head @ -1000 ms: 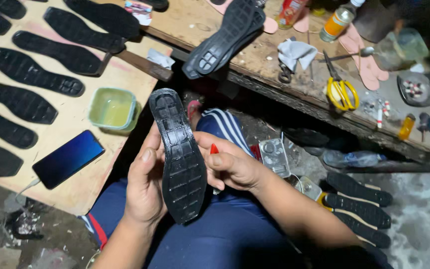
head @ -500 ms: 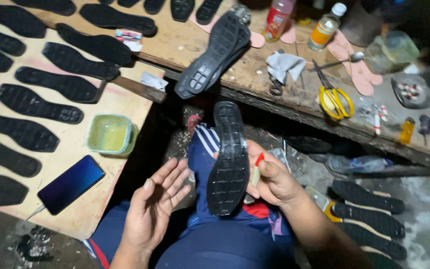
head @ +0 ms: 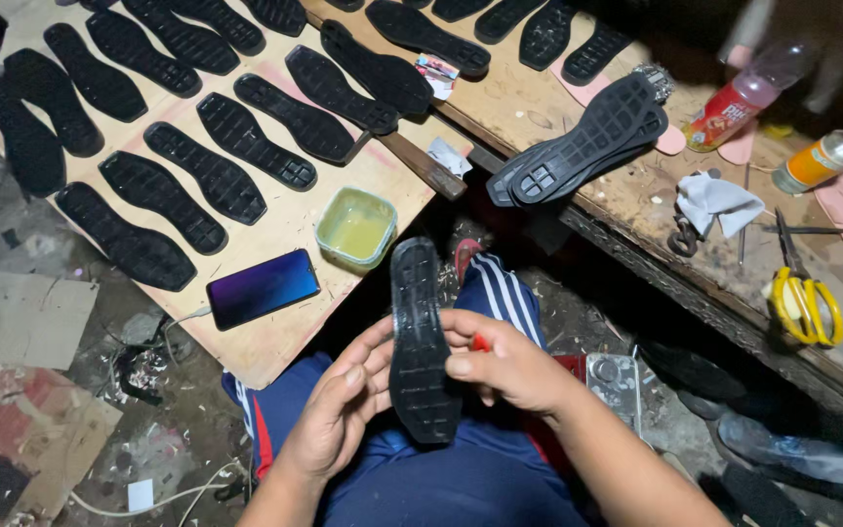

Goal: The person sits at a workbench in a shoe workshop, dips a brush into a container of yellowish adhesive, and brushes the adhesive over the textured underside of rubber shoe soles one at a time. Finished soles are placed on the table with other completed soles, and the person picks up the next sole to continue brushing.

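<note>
Both hands, left (head: 339,415) and right (head: 509,366), grip one black sole (head: 420,344) over the lap. Just far-left: green tub (head: 356,226), phone (head: 263,288) near the surface (head: 275,356) edge. Right: scissors (head: 807,303).

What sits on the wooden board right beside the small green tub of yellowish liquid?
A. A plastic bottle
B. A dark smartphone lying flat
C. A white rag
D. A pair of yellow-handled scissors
B: the dark smartphone lies flat on the wooden board just beside the green tub; the scissors lie far off on the workbench.
</note>
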{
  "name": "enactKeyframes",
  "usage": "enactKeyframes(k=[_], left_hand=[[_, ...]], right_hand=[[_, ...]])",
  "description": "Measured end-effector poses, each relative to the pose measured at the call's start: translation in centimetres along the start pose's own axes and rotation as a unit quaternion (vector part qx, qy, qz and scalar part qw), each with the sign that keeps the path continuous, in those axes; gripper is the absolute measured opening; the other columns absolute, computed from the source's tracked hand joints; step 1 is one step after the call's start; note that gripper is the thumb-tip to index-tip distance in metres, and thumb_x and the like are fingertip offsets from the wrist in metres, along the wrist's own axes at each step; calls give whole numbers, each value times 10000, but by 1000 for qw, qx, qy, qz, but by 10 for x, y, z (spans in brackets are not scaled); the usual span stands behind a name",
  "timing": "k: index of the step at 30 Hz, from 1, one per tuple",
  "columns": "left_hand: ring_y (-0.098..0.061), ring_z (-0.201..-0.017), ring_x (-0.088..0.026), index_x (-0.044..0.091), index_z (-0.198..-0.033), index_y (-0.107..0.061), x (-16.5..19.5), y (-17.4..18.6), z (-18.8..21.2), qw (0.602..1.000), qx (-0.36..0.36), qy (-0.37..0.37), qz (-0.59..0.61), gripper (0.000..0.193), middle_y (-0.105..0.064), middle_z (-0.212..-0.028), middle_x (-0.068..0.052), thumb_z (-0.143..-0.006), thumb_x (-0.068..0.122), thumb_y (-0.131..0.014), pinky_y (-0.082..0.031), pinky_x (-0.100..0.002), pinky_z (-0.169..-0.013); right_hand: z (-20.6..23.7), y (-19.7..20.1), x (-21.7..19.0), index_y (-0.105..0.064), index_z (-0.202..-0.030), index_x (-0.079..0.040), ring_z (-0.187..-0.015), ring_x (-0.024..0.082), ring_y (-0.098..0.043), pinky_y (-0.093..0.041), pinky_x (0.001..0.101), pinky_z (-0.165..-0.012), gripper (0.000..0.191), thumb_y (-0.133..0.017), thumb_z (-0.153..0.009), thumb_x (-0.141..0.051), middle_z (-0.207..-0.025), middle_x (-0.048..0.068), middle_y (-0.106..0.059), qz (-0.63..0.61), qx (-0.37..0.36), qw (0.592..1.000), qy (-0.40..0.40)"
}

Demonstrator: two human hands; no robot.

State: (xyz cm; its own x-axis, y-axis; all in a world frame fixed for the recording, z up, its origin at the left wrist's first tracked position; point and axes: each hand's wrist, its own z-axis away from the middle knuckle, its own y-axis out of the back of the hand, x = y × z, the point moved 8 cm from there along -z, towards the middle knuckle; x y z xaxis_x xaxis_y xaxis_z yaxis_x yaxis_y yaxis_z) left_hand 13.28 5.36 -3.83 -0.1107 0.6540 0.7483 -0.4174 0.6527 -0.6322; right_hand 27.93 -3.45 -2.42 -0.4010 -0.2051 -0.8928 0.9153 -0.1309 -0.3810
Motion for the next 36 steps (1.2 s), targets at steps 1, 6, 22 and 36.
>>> enactKeyframes(k=[1, 6, 22, 36], left_hand=[[-555, -1312, -308, 10, -1603, -273, 3, -6, 0, 1000, -27, 2, 10, 834, -531, -1491, -230, -960, 445, -577, -483, -412, -1046], [-524, -1357, -306, 38, -1594, -230, 20, -21, -4, 993, -48, -36, 101, 861, -496, -1490, -213, -939, 397, -659, -455, -431, -1090], [-511, -1378, -309, 59, -1582, -249, 31, -4, 0, 971, -9, -110, 211, 801, -502, -1509, -177, -954, 354, -651, -393, -464, -1166], [-541, -1346, -300, 42, -1580, -263, 25, -3, -2, 975, -5, -117, 189, 767, -524, -1482, -185, -976, 365, -607, -434, -447, -1133]], right_hand=[[-8, -10, -5, -508, -1502, 10, -879, 85, -607, -450, 201, -677, 706, -709, -903, -306, -1231, 108, -685, 9, -19, 1000, 11], [-20, -30, -47, -610, -1358, 21, -1193, 252, -612, -463, 374, -1049, 522, -743, -930, -247, -1257, 122, -649, 346, 7, 922, 174], [-26, 114, -2, -729, -992, -130, -939, 362, -699, -557, 468, -811, 417, -758, -802, -501, -980, 120, -720, 658, 215, 710, -126], [-26, 120, 25, -690, -1055, -118, -971, 379, -680, -552, 474, -829, 390, -806, -766, -352, -1074, 144, -690, 656, 237, 711, -85]])
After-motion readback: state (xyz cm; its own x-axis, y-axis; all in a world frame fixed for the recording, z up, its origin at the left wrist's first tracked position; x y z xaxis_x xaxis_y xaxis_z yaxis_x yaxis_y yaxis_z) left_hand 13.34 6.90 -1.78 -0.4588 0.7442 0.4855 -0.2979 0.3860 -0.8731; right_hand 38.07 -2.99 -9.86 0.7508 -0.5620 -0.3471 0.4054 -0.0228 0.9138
